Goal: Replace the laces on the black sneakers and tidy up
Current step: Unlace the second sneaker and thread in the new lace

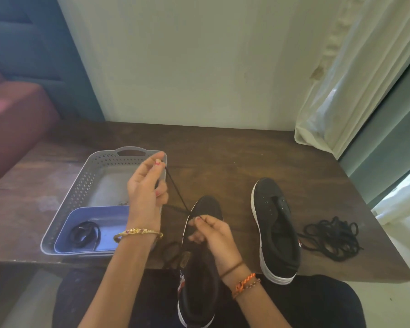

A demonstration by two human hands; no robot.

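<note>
My left hand [144,192] pinches the lace [175,189] up taut. Right hand [211,235] pinches its other end at the sneaker [199,256], feeding eyelets, I reckon.

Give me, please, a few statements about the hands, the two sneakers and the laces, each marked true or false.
1. The left hand pinches a black lace that runs down to the near sneaker. True.
2. The far sneaker is fully laced. False: its eyelets show bare.
3. A tangled pile of laces lies on the table right of the far sneaker. True.
4. The blue tray inside the grey basket holds nothing. False: a coiled lace lies in it.
5. The right hand rests flat on the table. False: it pinches the lace over the near sneaker.
</note>
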